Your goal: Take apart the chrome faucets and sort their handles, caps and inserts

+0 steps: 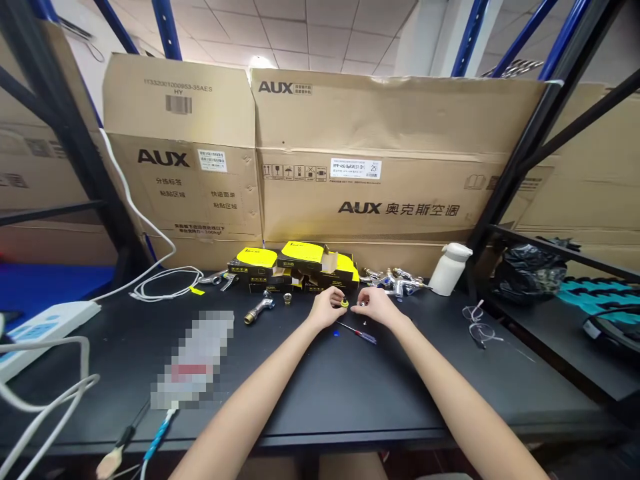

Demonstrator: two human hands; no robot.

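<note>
Over the black table, my left hand (327, 308) pinches a small yellow and black part (344, 303). Close beside it on the right, my right hand (374, 305) has its fingers closed around a small shiny metal piece (361, 304). The two hands are slightly apart. A screwdriver (361, 333) with a clear purplish handle lies just below them, next to a small blue disc (336, 333). To the left of my hands, a chrome fitting with a brass end (259, 311) and a short metal ring (287, 299) rest on the table.
Behind the hands are stacked black and yellow boxes (300, 253) and several chrome fittings (400, 283). A white bottle (450, 269) and glasses (481, 325) are at right. Coiled cable (165, 283) and a power strip (47, 333) lie left. Cardboard boxes (400, 140) line the back.
</note>
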